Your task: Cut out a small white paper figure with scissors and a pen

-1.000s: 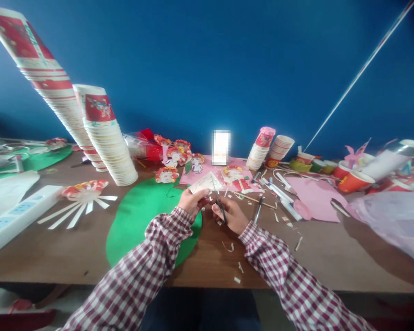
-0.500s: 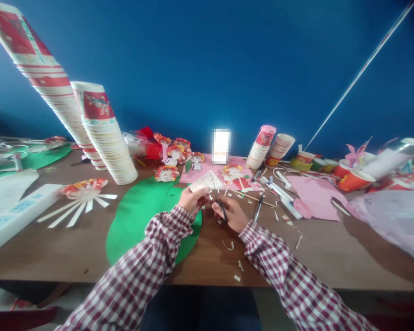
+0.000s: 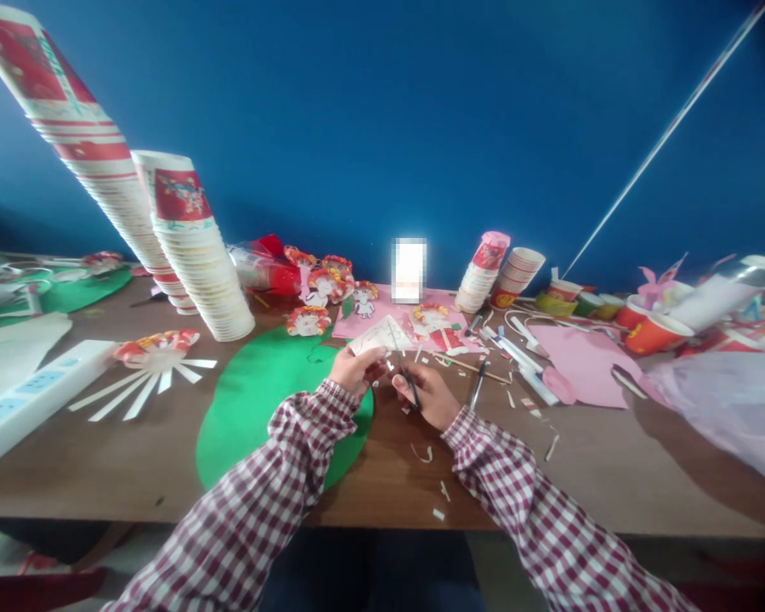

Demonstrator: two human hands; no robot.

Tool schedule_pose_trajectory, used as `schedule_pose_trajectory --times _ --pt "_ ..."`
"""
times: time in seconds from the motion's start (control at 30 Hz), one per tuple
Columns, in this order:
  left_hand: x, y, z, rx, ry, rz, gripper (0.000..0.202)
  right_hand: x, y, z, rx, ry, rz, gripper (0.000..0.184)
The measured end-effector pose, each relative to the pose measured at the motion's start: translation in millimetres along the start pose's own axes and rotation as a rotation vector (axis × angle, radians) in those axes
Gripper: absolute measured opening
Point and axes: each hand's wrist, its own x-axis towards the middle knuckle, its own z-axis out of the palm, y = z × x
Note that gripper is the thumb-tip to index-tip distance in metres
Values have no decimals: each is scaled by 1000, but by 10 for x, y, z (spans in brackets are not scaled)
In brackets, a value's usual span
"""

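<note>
Between the thumb and fingers of my left hand [image 3: 357,371] is a small white piece of paper [image 3: 373,337] with faint drawn lines. My right hand [image 3: 434,396] is closed on the dark handles of a pair of scissors [image 3: 410,388]. The blades point up and away, at the right side of the paper; whether they are biting into it I cannot tell. Under my left forearm lies a green paper shape [image 3: 255,416]. Behind my hands is a pink sheet [image 3: 357,326] with cut-out figures [image 3: 364,299] on it.
Tall paper cup stacks [image 3: 195,255] lean at the left, near a white power strip [image 3: 44,387] and a fringed cup cutting [image 3: 156,357]. Shorter cup stacks [image 3: 478,285] stand behind. Rightward lie pens [image 3: 478,384], pink paper [image 3: 580,365], orange cups [image 3: 658,333] and paper scraps [image 3: 439,514].
Almost nothing differs. Both hands, the paper and the scissors stay in nearly the same place.
</note>
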Motion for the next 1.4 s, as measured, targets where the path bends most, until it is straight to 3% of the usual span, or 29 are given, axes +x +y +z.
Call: schedule_pose_trajectory --times 1.4 --pt "2 42 -42 32 -35 -67 20 2 52 -16 24 -14 18 34"
